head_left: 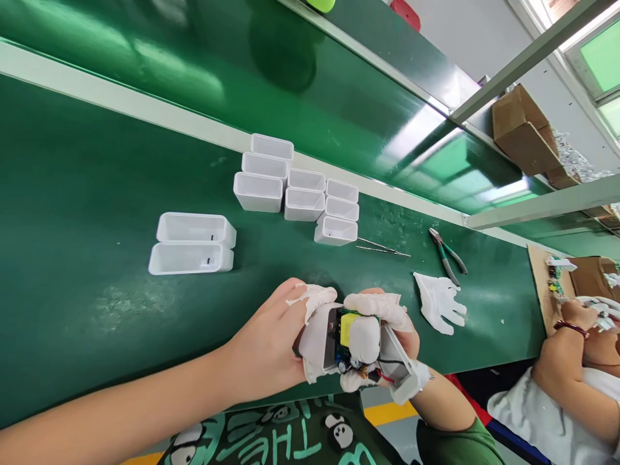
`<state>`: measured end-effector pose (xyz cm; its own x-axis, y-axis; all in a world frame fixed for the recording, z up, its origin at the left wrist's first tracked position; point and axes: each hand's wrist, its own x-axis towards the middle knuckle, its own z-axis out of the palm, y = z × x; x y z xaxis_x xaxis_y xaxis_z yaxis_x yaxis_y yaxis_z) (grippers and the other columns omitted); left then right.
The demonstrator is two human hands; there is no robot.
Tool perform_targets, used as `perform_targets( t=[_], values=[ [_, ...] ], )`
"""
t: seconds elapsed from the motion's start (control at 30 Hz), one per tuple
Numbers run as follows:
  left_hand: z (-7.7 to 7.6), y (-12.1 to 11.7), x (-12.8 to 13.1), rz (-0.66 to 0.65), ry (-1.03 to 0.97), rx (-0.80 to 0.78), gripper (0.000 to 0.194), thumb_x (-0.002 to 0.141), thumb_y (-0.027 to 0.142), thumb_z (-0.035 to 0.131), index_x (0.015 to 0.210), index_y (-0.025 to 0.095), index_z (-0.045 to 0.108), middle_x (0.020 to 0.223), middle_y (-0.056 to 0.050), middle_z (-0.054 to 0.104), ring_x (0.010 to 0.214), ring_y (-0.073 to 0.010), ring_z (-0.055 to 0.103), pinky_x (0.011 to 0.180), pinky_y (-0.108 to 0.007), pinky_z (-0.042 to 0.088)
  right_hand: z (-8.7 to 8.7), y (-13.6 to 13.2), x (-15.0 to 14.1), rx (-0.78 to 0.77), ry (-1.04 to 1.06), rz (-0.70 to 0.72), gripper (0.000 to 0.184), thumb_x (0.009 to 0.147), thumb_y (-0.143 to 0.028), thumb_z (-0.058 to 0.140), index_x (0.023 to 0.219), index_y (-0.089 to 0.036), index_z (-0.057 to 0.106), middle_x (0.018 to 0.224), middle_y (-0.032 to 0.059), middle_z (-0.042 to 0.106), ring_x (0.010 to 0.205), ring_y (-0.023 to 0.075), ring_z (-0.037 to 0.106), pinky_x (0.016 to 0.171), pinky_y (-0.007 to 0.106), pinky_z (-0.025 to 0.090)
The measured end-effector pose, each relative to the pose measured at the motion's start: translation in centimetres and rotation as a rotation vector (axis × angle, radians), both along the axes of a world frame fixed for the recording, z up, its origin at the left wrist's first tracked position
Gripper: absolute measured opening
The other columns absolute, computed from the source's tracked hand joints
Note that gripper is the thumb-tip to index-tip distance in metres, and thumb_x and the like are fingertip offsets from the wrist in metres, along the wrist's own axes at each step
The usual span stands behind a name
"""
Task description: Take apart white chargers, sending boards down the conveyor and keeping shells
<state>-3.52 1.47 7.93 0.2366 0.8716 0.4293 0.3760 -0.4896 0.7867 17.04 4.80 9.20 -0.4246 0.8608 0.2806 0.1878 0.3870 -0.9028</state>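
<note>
My left hand [268, 345], its fingers covered in torn white finger covers, is closed around a white plastic case [317, 345] just above the bench edge. Right beside it is a circuit board [343, 352] with a yellow part, a white block and small round components; whether it sits inside the case I cannot tell. My right hand [394, 316], also with white-covered fingers, grips the board's right side. A white end piece [407, 381] hangs tilted under that hand, with red and black wires running to it.
Several white open boxes [304, 205] stand grouped on the green bench [97, 194], with two more boxes [191, 258] at left. Tweezers [385, 248], cutting pliers [445, 255] and a white glove [440, 302] lie rightward. A co-worker's hands [581, 316] are at far right, near cardboard.
</note>
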Motion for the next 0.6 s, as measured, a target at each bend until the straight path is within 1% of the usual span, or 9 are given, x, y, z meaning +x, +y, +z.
perform_targets(
  t=[0.07, 0.13, 0.27, 0.4, 0.5, 0.6],
  values=[
    [-0.15, -0.08, 0.01, 0.008, 0.015, 0.015, 0.058, 0.086, 0.020, 0.066, 0.138, 0.021, 0.041, 0.097, -0.010, 0.064, 0.087, -0.0261, 0.059, 0.075, -0.038, 0.056, 0.03, -0.04, -0.10, 0.010, 0.013, 0.005, 0.048, 0.083, -0.061, 0.068, 0.124, -0.038, 0.066, 0.101, 0.0054, 0.076, 0.085, 0.0298, 0.071, 0.070, 0.044, 0.061],
    [-0.36, -0.16, 0.04, 0.019, 0.022, 0.031, 0.056, 0.085, 0.017, 0.064, 0.137, 0.021, 0.043, 0.100, -0.011, 0.065, 0.087, -0.0261, 0.059, 0.076, -0.038, 0.056, -0.01, -0.02, -0.19, 0.011, 0.029, 0.023, 0.050, 0.082, -0.059, 0.069, 0.127, -0.040, 0.064, 0.104, 0.0043, 0.076, 0.087, 0.0302, 0.071, 0.073, 0.044, 0.060],
    [-0.58, -0.21, 0.13, 0.019, 0.003, 0.033, 0.056, 0.085, 0.019, 0.066, 0.136, 0.021, 0.044, 0.101, -0.010, 0.067, 0.088, -0.0259, 0.060, 0.076, -0.039, 0.056, -0.31, -0.03, -0.18, 0.018, 0.044, 0.061, 0.052, 0.083, -0.056, 0.070, 0.132, -0.040, 0.062, 0.108, 0.0043, 0.075, 0.090, 0.0308, 0.070, 0.076, 0.046, 0.060],
    [-0.53, -0.16, 0.10, 0.026, -0.001, 0.059, 0.059, 0.085, 0.019, 0.066, 0.138, 0.020, 0.042, 0.102, -0.011, 0.066, 0.088, -0.0260, 0.060, 0.076, -0.039, 0.056, -0.74, -0.20, 0.06, 0.010, 0.051, 0.068, 0.051, 0.085, -0.056, 0.068, 0.133, -0.041, 0.060, 0.110, 0.0045, 0.075, 0.094, 0.0300, 0.070, 0.080, 0.045, 0.060],
    [-0.57, -0.23, 0.04, 0.014, 0.026, 0.028, 0.061, 0.083, 0.015, 0.065, 0.139, 0.020, 0.041, 0.102, -0.011, 0.064, 0.091, -0.0271, 0.059, 0.077, -0.040, 0.056, -0.73, -0.29, 0.17, -0.023, 0.062, 0.065, 0.048, 0.087, -0.054, 0.065, 0.134, -0.041, 0.060, 0.113, 0.0042, 0.075, 0.096, 0.0302, 0.070, 0.080, 0.044, 0.061],
    [-0.70, -0.32, 0.04, 0.028, 0.032, 0.011, 0.062, 0.084, 0.017, 0.065, 0.140, 0.022, 0.041, 0.101, -0.011, 0.064, 0.092, -0.0282, 0.060, 0.076, -0.040, 0.056, -0.49, -0.32, 0.20, -0.052, 0.055, 0.062, 0.046, 0.089, -0.056, 0.062, 0.133, -0.039, 0.062, 0.114, 0.0056, 0.074, 0.097, 0.0314, 0.070, 0.082, 0.046, 0.060]
  ],
)
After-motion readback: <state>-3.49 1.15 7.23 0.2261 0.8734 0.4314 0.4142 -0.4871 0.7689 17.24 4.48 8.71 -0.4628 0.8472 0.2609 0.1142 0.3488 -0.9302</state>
